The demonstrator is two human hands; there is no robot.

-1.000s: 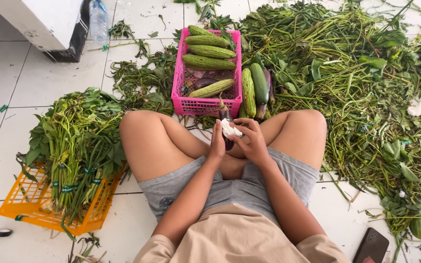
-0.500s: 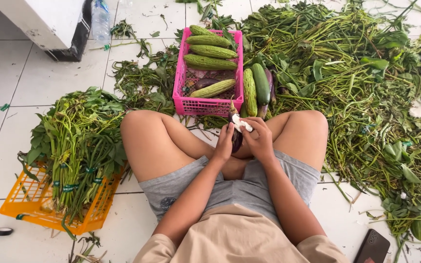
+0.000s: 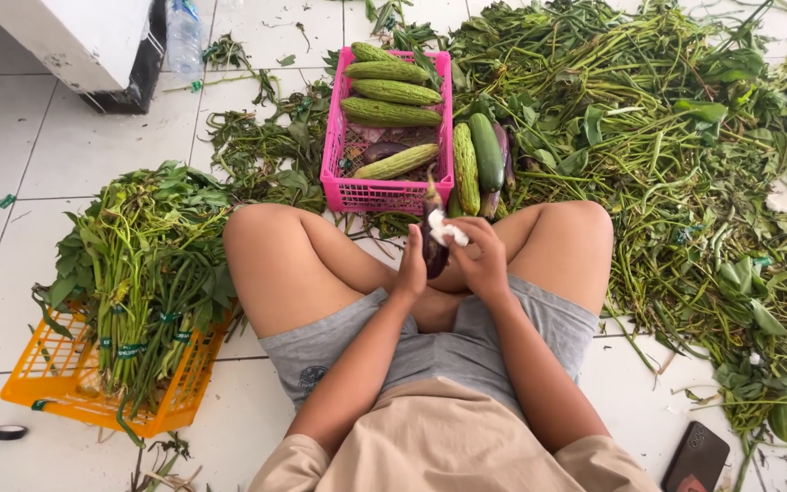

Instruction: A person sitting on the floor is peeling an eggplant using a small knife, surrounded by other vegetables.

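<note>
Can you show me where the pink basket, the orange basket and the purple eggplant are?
pink basket (image 3: 384, 194): head view, on its near front wall.
orange basket (image 3: 43, 375): head view, on its left front wall.
purple eggplant (image 3: 433, 239): head view, on the dark body between the hands.

Over the last second both hands have lifted slightly from the lap toward the pink basket (image 3: 343, 173). The left hand (image 3: 411, 267) now holds the dark purple eggplant (image 3: 434, 239) more upright, its stem end pointing at the basket's near wall where before it lay lower between the knees. The white cloth (image 3: 446, 230) in the right hand (image 3: 479, 258) has slid from the eggplant's near side up to its upper part, the fingers bunched round it.
</note>
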